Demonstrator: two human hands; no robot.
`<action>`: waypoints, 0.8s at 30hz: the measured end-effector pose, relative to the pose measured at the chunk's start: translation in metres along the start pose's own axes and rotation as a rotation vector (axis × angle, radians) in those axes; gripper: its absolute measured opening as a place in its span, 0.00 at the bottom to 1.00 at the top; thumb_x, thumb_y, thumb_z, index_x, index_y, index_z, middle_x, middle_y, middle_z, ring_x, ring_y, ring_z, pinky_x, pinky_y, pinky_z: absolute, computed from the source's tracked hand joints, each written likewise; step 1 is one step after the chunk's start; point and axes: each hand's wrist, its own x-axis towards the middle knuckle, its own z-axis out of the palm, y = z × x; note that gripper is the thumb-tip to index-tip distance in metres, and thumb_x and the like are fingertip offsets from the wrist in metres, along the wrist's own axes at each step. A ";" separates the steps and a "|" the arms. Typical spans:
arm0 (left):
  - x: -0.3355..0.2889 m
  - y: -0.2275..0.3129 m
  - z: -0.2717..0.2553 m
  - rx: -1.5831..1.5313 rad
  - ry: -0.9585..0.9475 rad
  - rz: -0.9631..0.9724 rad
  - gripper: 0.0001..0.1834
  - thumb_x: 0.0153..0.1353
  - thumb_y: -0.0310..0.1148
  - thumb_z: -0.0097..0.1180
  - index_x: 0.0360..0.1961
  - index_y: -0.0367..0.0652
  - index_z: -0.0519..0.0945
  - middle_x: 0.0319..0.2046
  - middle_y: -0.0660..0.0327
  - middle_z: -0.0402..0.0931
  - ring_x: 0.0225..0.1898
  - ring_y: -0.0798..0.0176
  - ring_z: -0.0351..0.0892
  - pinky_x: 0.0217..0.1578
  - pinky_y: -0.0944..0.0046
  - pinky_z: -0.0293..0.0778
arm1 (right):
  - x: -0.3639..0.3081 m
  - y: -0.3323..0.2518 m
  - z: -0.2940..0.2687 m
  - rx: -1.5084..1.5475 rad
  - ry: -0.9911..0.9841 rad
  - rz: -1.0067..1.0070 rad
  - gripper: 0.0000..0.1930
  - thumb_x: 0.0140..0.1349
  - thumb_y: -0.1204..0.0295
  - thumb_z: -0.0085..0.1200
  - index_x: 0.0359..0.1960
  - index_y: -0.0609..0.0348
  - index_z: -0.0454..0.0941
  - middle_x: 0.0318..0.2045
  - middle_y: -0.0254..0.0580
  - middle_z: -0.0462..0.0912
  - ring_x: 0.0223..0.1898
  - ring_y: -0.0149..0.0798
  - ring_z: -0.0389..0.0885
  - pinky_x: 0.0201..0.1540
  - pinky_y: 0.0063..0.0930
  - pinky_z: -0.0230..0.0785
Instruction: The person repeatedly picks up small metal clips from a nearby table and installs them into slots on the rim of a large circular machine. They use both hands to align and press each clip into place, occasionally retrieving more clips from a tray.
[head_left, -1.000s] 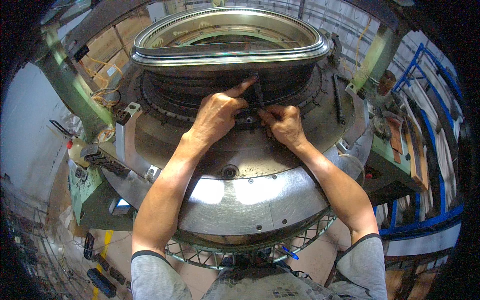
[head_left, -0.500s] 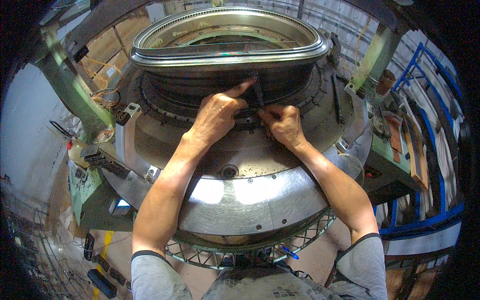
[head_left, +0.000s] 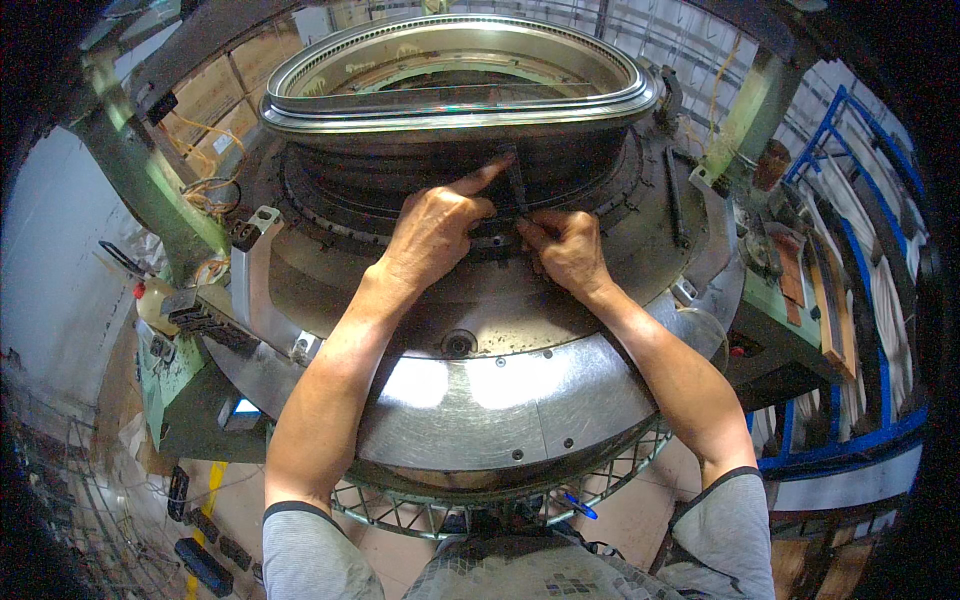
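Observation:
My left hand (head_left: pixel 432 228) has its index finger stretched out to the dark cylinder wall (head_left: pixel 360 172), its tip at the upper end of a thin, pale metal strip (head_left: pixel 516 184). The other fingers are curled in, and nothing shows in them. To its right, my right hand (head_left: pixel 570 248) is closed in a pinch at the strip's lower end, with thumb and index pressed together. What kind of piece the strip is, I cannot make out. Above both hands sits a shiny metal ring (head_left: pixel 460 118) on top of the cylinder. A dark round bed (head_left: pixel 340 275) surrounds the cylinder's foot.
A polished curved plate (head_left: pixel 500 410) lies under my forearms. Green machine posts (head_left: pixel 150 190) rise at left and right. A dark rod (head_left: pixel 676 200) lies on the bed at right. A blue rack (head_left: pixel 885 340) with white material stands beyond. A blue pen (head_left: pixel 581 506) is near my waist.
The ring's inner markings have shifted slightly. Both hands and the thin strip stay in practically the same place.

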 end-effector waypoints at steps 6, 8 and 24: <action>0.001 -0.001 0.001 0.018 0.002 0.019 0.18 0.50 0.14 0.56 0.39 0.42 0.88 0.69 0.59 0.69 0.53 0.47 0.83 0.50 0.54 0.82 | 0.000 -0.002 -0.001 -0.014 0.004 0.010 0.10 0.61 0.69 0.62 0.37 0.62 0.88 0.33 0.57 0.88 0.33 0.47 0.89 0.39 0.37 0.78; 0.001 -0.001 0.002 0.025 0.001 0.025 0.18 0.50 0.14 0.56 0.40 0.42 0.88 0.69 0.59 0.69 0.53 0.47 0.83 0.51 0.54 0.82 | 0.000 -0.002 -0.001 -0.019 0.010 0.012 0.10 0.60 0.69 0.62 0.36 0.63 0.88 0.33 0.57 0.88 0.32 0.47 0.89 0.38 0.38 0.78; 0.002 0.001 0.001 0.070 0.012 0.067 0.26 0.46 0.11 0.51 0.43 0.47 0.88 0.70 0.59 0.66 0.52 0.47 0.83 0.51 0.55 0.83 | 0.000 -0.001 0.001 -0.016 0.031 -0.019 0.10 0.61 0.69 0.62 0.35 0.64 0.88 0.28 0.52 0.87 0.28 0.38 0.85 0.34 0.35 0.76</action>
